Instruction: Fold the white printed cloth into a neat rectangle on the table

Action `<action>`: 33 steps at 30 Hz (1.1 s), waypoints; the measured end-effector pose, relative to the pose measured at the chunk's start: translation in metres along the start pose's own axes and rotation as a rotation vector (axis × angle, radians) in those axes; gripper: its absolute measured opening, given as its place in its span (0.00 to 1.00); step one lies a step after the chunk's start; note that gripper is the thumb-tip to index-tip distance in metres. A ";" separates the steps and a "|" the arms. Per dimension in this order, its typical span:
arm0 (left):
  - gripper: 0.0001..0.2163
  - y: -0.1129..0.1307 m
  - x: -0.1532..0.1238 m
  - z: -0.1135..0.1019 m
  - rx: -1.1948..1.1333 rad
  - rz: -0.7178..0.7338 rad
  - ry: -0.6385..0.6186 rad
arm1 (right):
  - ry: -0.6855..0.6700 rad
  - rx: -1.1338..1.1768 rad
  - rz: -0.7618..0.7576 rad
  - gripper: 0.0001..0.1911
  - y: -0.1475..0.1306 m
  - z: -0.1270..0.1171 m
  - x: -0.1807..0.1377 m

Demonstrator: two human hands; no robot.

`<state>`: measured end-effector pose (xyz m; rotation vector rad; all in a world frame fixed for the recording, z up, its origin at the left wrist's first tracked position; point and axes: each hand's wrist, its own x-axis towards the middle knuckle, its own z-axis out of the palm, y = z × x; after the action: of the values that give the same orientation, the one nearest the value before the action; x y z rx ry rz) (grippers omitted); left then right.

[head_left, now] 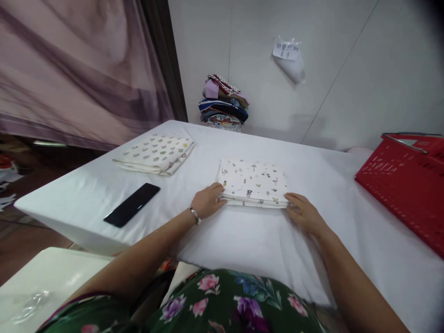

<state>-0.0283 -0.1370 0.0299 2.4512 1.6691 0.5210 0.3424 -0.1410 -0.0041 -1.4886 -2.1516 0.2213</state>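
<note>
Head view: hands (208, 200) (304, 213) pinching folded cloth (253, 180), near corners; phone (133, 204) left, red basket (405, 182) right.

A white-covered table (322, 180) carries a folded printed cloth (255, 178) near its middle. A second folded cloth (156, 152) lies toward the far left, with a flat black phone (133, 204) nearer the front. At the right sits a red basket (402, 185), well apart from them.
</note>
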 end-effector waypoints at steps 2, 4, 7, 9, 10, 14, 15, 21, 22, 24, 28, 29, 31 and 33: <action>0.13 0.001 0.002 0.001 0.015 -0.017 0.016 | -0.001 -0.020 0.004 0.21 -0.003 -0.001 0.000; 0.12 0.001 0.004 0.001 0.043 -0.012 0.039 | 0.012 -0.043 0.007 0.19 -0.006 0.000 0.000; 0.13 -0.002 0.003 -0.001 0.097 0.019 0.077 | 0.021 -0.069 -0.013 0.17 -0.010 0.001 0.001; 0.14 -0.006 0.001 -0.001 0.105 0.029 0.069 | 0.004 -0.073 -0.035 0.17 -0.012 0.003 0.001; 0.14 -0.008 -0.001 -0.001 0.098 0.026 0.059 | -0.008 -0.074 -0.043 0.17 -0.013 0.003 0.002; 0.16 -0.012 -0.007 0.003 0.083 -0.006 0.050 | -0.027 -0.098 -0.039 0.17 -0.017 0.002 0.003; 0.17 -0.012 -0.008 0.004 0.087 -0.012 0.060 | -0.021 -0.109 -0.036 0.17 -0.018 0.002 0.003; 0.15 -0.013 -0.010 0.007 0.123 -0.021 0.154 | -0.018 -0.141 -0.038 0.16 -0.025 -0.001 0.005; 0.15 -0.013 -0.009 0.007 0.131 -0.018 0.165 | -0.024 -0.142 -0.039 0.15 -0.026 -0.002 0.005; 0.14 -0.015 -0.009 0.008 0.138 -0.006 0.181 | -0.035 -0.141 -0.040 0.15 -0.028 -0.003 0.006; 0.14 -0.018 -0.009 0.009 0.128 0.029 0.196 | -0.061 -0.103 -0.017 0.15 -0.031 -0.005 0.007; 0.13 -0.019 -0.010 0.010 0.124 0.038 0.200 | -0.062 -0.092 -0.008 0.15 -0.032 -0.005 0.008; 0.13 -0.020 -0.011 0.012 0.108 0.037 0.205 | -0.062 -0.076 0.007 0.15 -0.031 -0.005 0.008; 0.12 -0.020 -0.010 0.012 0.072 0.001 0.202 | -0.067 -0.074 0.019 0.15 -0.030 -0.004 0.008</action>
<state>-0.0454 -0.1377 0.0109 2.5232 1.7892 0.7439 0.3177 -0.1461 0.0144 -1.5643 -2.2213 0.2035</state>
